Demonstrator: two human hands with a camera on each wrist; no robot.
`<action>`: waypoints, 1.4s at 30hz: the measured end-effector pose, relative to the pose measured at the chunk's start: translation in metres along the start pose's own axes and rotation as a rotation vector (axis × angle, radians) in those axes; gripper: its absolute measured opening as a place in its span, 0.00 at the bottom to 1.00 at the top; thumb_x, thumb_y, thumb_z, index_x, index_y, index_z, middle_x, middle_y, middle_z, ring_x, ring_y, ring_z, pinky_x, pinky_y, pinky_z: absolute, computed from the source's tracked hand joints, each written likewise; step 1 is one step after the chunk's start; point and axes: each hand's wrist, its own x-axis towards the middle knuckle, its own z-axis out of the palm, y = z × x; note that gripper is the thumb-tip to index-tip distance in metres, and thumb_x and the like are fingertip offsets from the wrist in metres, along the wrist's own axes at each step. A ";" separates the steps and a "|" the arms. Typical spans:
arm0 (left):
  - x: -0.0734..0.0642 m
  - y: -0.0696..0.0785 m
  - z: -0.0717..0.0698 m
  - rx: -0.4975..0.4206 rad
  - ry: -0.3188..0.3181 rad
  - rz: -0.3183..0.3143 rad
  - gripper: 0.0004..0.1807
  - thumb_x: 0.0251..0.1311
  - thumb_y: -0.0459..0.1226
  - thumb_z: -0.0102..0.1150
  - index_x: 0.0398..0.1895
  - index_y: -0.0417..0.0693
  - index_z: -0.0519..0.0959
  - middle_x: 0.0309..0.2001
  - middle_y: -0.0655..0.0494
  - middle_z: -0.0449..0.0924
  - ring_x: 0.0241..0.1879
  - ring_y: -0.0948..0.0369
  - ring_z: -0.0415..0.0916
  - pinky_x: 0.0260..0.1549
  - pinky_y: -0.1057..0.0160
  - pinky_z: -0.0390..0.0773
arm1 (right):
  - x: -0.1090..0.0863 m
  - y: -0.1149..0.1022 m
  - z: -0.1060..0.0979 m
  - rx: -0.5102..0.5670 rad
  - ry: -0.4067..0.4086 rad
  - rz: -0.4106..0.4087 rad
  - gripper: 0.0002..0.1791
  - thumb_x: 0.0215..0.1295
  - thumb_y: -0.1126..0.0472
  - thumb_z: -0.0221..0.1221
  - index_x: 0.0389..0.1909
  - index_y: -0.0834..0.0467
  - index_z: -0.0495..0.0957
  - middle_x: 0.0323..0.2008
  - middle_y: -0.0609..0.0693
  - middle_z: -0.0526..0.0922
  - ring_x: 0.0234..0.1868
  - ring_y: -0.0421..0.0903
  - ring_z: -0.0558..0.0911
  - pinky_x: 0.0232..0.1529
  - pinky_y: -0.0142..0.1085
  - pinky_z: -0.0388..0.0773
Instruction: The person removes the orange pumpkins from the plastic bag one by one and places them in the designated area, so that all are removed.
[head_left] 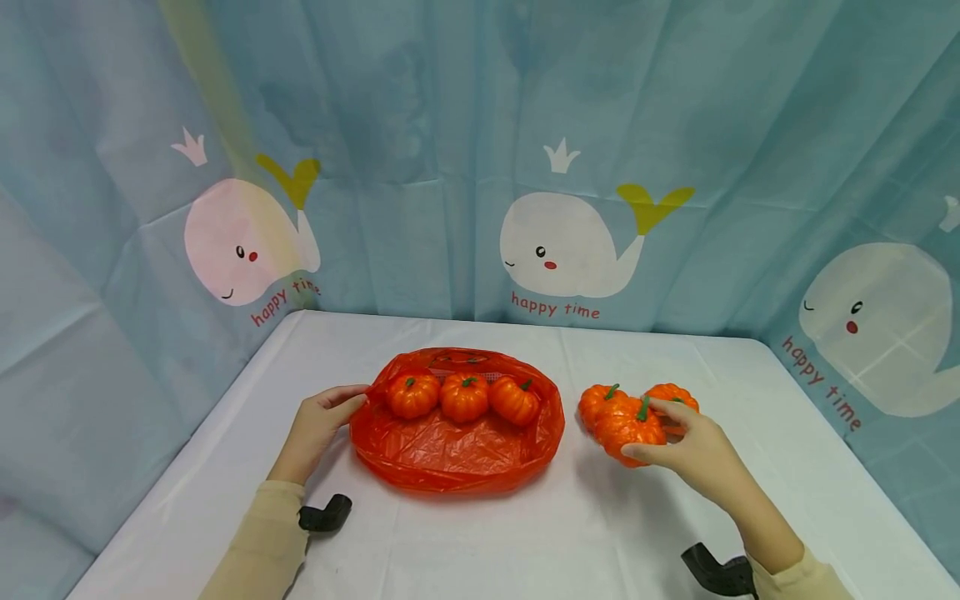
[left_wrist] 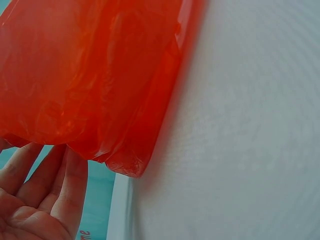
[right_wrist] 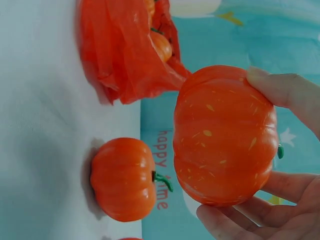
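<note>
A red plastic bag (head_left: 457, 454) lies spread wide on the table, with three small orange toy pumpkins (head_left: 464, 397) in a row along its far side. My left hand (head_left: 318, 429) is at the bag's left rim and pinches its edge; in the left wrist view, the fingers (left_wrist: 72, 192) reach behind the red film (left_wrist: 90, 75) and the thumb is mostly hidden. My right hand (head_left: 693, 446) holds another pumpkin (right_wrist: 225, 135) by its sides, raised off the table, green stem up. Behind it are two more pumpkins, one at left (head_left: 596, 402) and one at right (head_left: 672, 396).
The white table (head_left: 465, 550) runs back to a blue-green curtain (head_left: 405, 233) printed with whales. A black strap end (head_left: 326, 513) sticks out at the left wrist, and another black piece (head_left: 718, 571) at the right wrist.
</note>
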 end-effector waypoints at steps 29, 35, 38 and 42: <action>0.001 -0.001 -0.001 0.007 0.017 0.029 0.27 0.68 0.50 0.57 0.62 0.42 0.77 0.53 0.58 0.84 0.44 0.74 0.76 0.46 0.75 0.76 | -0.001 0.040 -0.028 -0.061 0.059 0.110 0.55 0.57 0.38 0.67 0.74 0.68 0.57 0.70 0.72 0.62 0.65 0.71 0.69 0.52 0.57 0.80; 0.001 -0.001 -0.001 0.006 0.013 0.029 0.28 0.68 0.51 0.58 0.62 0.42 0.77 0.52 0.60 0.84 0.44 0.74 0.76 0.46 0.75 0.76 | -0.003 0.048 -0.033 -0.069 0.062 0.142 0.55 0.59 0.37 0.66 0.74 0.69 0.55 0.71 0.73 0.60 0.66 0.71 0.67 0.54 0.60 0.78; 0.001 -0.001 -0.001 0.003 0.016 0.026 0.28 0.68 0.51 0.58 0.62 0.42 0.77 0.51 0.61 0.84 0.44 0.74 0.76 0.46 0.75 0.76 | -0.001 0.051 -0.037 -0.078 0.060 0.165 0.55 0.60 0.37 0.65 0.74 0.69 0.54 0.71 0.74 0.59 0.66 0.72 0.65 0.55 0.62 0.76; 0.001 -0.001 -0.001 -0.002 0.018 0.027 0.28 0.68 0.51 0.59 0.62 0.42 0.77 0.50 0.63 0.85 0.44 0.74 0.76 0.46 0.75 0.76 | 0.001 0.054 -0.042 -0.095 0.068 0.185 0.56 0.61 0.36 0.64 0.74 0.70 0.53 0.71 0.75 0.58 0.67 0.73 0.64 0.56 0.63 0.75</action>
